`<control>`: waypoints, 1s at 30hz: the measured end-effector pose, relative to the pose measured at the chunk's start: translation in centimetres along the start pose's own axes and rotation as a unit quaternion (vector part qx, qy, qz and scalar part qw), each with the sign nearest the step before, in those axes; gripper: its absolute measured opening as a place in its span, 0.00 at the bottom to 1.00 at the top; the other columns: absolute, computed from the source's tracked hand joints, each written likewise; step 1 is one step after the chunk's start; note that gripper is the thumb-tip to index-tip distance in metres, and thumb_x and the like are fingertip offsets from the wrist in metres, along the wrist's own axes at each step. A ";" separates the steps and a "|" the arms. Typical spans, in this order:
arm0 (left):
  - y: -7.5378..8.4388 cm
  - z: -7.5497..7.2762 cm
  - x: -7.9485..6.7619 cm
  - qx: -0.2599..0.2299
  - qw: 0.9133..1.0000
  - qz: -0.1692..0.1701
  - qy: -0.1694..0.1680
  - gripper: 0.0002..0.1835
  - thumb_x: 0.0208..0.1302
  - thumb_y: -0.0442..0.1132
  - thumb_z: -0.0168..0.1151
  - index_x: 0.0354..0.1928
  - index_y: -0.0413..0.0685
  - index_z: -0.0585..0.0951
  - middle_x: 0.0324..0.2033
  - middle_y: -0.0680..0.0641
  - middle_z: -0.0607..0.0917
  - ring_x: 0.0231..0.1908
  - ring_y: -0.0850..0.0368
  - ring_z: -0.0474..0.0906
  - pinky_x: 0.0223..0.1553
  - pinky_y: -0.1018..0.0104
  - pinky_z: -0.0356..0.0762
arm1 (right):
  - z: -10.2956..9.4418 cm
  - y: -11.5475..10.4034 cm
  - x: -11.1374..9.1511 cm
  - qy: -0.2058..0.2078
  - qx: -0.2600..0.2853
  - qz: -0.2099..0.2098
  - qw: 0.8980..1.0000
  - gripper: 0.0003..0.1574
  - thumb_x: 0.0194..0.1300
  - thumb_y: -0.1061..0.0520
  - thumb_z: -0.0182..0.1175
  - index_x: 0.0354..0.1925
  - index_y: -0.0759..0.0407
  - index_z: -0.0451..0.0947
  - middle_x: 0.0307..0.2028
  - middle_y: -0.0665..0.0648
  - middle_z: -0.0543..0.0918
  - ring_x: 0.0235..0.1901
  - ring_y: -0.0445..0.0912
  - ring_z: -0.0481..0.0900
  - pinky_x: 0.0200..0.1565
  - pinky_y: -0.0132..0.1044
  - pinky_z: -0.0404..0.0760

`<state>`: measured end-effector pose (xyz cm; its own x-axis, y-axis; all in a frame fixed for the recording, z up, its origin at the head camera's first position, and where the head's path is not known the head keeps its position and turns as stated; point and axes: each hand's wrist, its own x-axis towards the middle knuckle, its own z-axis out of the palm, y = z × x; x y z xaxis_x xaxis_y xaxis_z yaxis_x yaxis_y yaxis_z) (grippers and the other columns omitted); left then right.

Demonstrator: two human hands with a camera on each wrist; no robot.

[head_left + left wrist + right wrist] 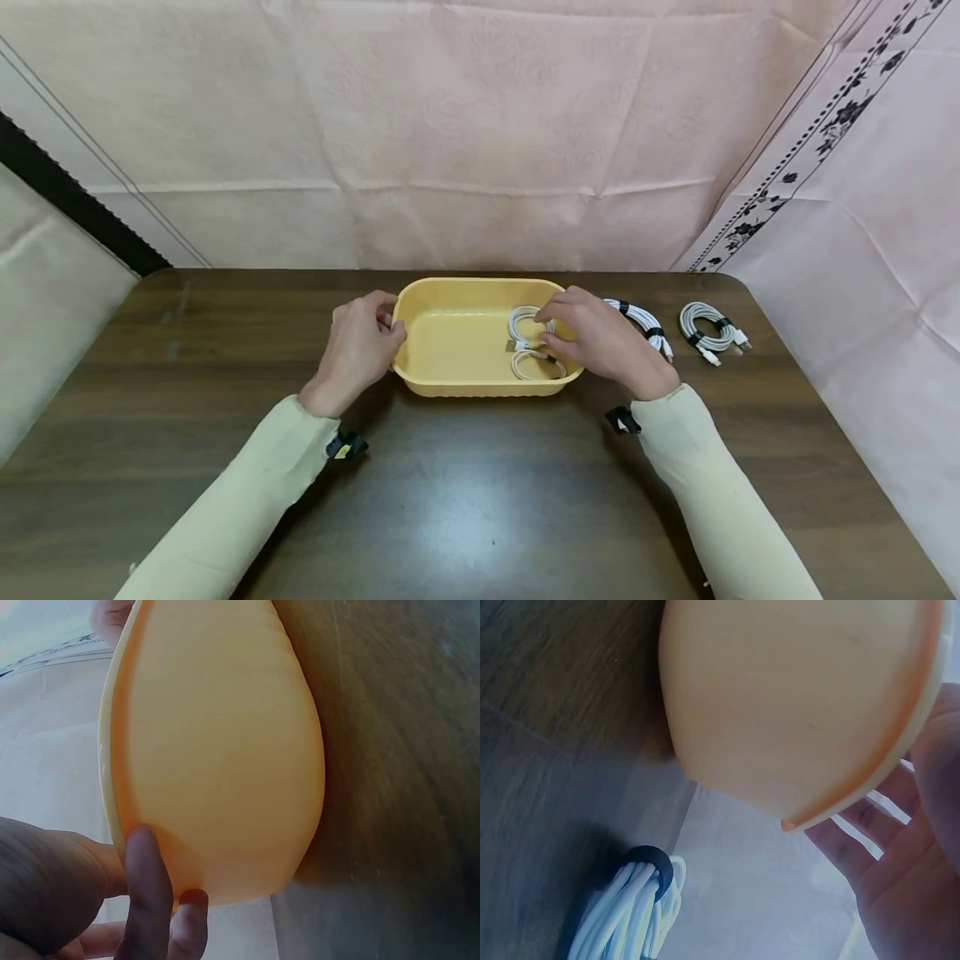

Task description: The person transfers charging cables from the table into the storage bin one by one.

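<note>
A yellow plastic basket [465, 388] stands on the table in the head view. My left hand [358, 340] pinches its left rim; the left wrist view shows fingers [148, 874] against the outer wall. Two coiled white cables lie inside at the right end: an upper coil [517, 320] and a lower coil [517, 367] with a dark tie. My right hand [600, 337] reaches over the right rim, its thumb and fingers apart beside the upper coil and partly covering it. In the right wrist view, the right hand's fingers [847, 851] pass behind the rim.
On the brown wooden table [465, 483], right of the basket, lie a white cable bundle [643, 320] with black ties, partly behind my right hand, and another coiled white cable [703, 340]. Pale cloth [465, 150] hangs along the table's back and sides.
</note>
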<state>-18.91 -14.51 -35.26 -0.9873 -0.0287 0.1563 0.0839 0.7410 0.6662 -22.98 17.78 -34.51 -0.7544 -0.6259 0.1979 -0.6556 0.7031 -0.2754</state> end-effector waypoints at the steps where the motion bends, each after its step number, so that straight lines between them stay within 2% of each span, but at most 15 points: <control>1: 0.1 0.0 0.0 0.000 1.000 -0.001 0.000 0.19 0.68 0.34 0.59 0.59 0.35 0.79 0.35 0.41 0.84 0.32 0.51 0.80 0.29 0.68 0.80 | 0.0 0.0 -0.1 0.000 0.002 0.002 1.000 0.14 0.66 0.55 0.69 0.49 0.58 0.87 0.48 0.55 0.87 0.50 0.50 0.80 0.53 0.47 0.81; 13: 0.1 0.0 -0.1 -0.017 1.000 -0.015 -0.006 0.20 0.68 0.35 0.59 0.61 0.37 0.78 0.35 0.41 0.84 0.32 0.52 0.82 0.27 0.69 0.81 | -0.7 0.1 -0.5 0.013 -0.001 0.013 1.000 0.16 0.66 0.53 0.70 0.50 0.57 0.86 0.50 0.54 0.87 0.54 0.50 0.79 0.57 0.49 0.81; 25: 0.0 0.1 -0.1 -0.013 1.000 -0.008 -0.008 0.20 0.68 0.35 0.59 0.60 0.36 0.79 0.35 0.41 0.84 0.32 0.52 0.81 0.28 0.69 0.80 | -1.0 0.1 -0.6 0.026 -0.006 0.003 1.000 0.18 0.65 0.52 0.70 0.51 0.58 0.86 0.50 0.54 0.87 0.53 0.50 0.80 0.56 0.47 0.81; 30: 0.0 0.1 -0.1 -0.021 1.000 -0.013 -0.014 0.20 0.69 0.36 0.59 0.61 0.37 0.78 0.35 0.41 0.84 0.27 0.54 0.81 0.24 0.69 0.81 | -1.2 0.2 -0.8 0.027 -0.008 0.004 1.000 0.19 0.65 0.51 0.70 0.51 0.58 0.86 0.50 0.55 0.87 0.51 0.50 0.80 0.54 0.47 0.81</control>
<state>-18.85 -14.47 -35.37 -0.9926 -0.0287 0.1182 0.0628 0.7114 0.6999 -22.52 18.80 -33.55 -0.7601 -0.6015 0.2459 -0.6496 0.7139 -0.2613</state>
